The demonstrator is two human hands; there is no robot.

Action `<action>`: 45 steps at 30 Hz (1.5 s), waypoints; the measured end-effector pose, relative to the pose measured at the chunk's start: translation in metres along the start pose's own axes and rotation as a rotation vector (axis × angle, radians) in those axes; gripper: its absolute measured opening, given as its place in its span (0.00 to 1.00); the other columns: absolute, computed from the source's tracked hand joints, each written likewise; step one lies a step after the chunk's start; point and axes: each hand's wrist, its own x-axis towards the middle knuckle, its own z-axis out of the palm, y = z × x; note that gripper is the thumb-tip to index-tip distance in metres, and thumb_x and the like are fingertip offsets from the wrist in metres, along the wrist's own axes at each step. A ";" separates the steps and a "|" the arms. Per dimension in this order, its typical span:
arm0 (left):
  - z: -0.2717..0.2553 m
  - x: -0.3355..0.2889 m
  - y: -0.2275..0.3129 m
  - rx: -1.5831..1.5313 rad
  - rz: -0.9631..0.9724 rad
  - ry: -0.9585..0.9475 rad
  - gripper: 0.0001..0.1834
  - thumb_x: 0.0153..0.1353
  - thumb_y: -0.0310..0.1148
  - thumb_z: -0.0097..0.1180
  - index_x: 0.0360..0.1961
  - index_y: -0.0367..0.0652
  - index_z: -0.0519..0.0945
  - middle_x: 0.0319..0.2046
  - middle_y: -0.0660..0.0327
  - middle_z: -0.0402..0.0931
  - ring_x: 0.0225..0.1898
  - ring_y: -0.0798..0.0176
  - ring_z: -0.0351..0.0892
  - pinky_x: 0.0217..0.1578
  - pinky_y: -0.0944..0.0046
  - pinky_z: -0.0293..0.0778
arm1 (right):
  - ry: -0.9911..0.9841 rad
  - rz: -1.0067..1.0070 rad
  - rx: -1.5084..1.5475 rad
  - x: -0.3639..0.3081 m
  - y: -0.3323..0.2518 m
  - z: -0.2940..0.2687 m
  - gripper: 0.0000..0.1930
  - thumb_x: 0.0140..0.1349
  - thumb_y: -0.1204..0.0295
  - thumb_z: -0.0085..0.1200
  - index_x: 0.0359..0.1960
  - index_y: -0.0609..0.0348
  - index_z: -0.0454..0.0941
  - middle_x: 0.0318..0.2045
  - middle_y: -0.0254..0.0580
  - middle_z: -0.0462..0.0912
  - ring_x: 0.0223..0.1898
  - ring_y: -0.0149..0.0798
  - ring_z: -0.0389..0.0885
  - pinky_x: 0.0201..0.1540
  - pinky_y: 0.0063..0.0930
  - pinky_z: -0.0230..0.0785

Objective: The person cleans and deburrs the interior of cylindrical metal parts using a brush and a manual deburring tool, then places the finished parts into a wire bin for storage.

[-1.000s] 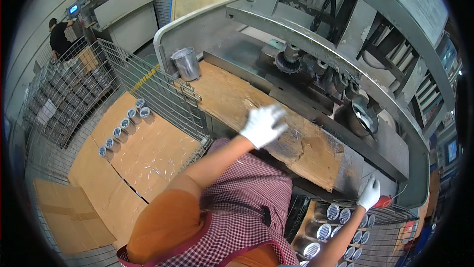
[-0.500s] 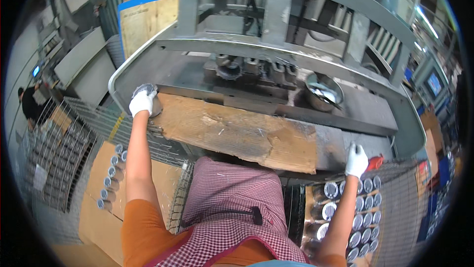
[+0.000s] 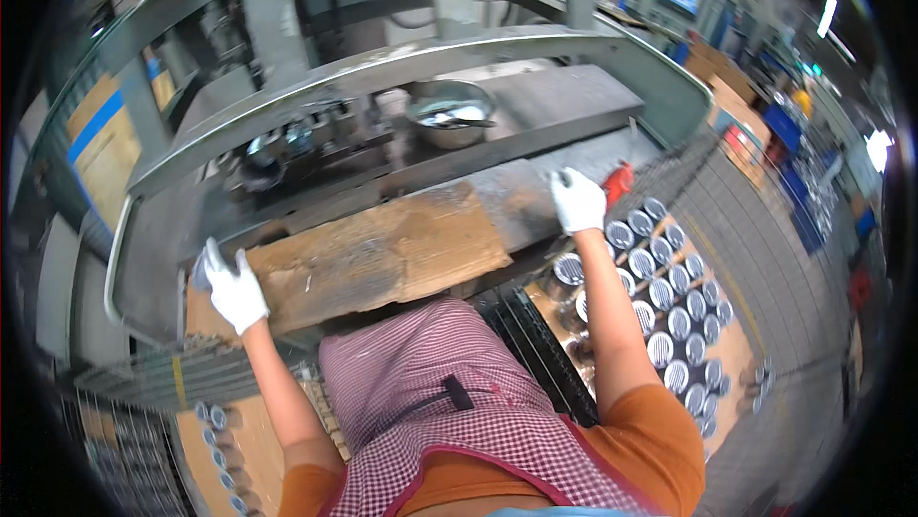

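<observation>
My left hand, in a white glove, is at the left end of a worn cardboard sheet on the machine's front ledge. Its thumb and fingers are spread apart. A blurred grey metallic piece shows beside the fingers; whether they touch it I cannot tell. My right hand, also gloved in white, is over the ledge's right end with its fingers curled. What they hold, if anything, is hidden. Close to its right lies a red object.
Behind the cardboard, a metal bowl with a dark-handled tool stands beside a metal fixture on the machine bed. Several round metal parts stand in rows at my right. More cylindrical parts stand on cardboard at lower left.
My view has swung to the right, so the machine appears farther left and tilted. My left hand's fingers have spread from the round metal part they were on. The right hand stays curled.
</observation>
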 end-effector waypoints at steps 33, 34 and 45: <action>0.072 -0.062 0.010 0.096 0.267 -0.275 0.28 0.61 0.50 0.54 0.59 0.49 0.72 0.63 0.53 0.65 0.62 0.48 0.65 0.59 0.47 0.60 | -0.066 0.079 0.027 0.000 -0.002 -0.006 0.20 0.63 0.52 0.45 0.27 0.54 0.80 0.25 0.50 0.82 0.30 0.52 0.82 0.34 0.44 0.73; 0.073 -0.061 0.011 0.107 0.292 -0.339 0.28 0.61 0.49 0.54 0.59 0.49 0.72 0.63 0.53 0.66 0.61 0.48 0.65 0.58 0.48 0.61 | -0.067 0.086 0.026 0.001 0.000 -0.006 0.20 0.63 0.52 0.45 0.27 0.54 0.80 0.25 0.50 0.82 0.30 0.52 0.82 0.34 0.44 0.73; 0.066 -0.058 0.015 0.109 0.293 -0.396 0.27 0.62 0.51 0.52 0.57 0.47 0.75 0.59 0.53 0.70 0.59 0.49 0.68 0.56 0.49 0.65 | -0.062 0.079 0.033 0.003 -0.004 -0.003 0.21 0.64 0.51 0.44 0.26 0.54 0.81 0.24 0.50 0.82 0.30 0.52 0.82 0.34 0.44 0.73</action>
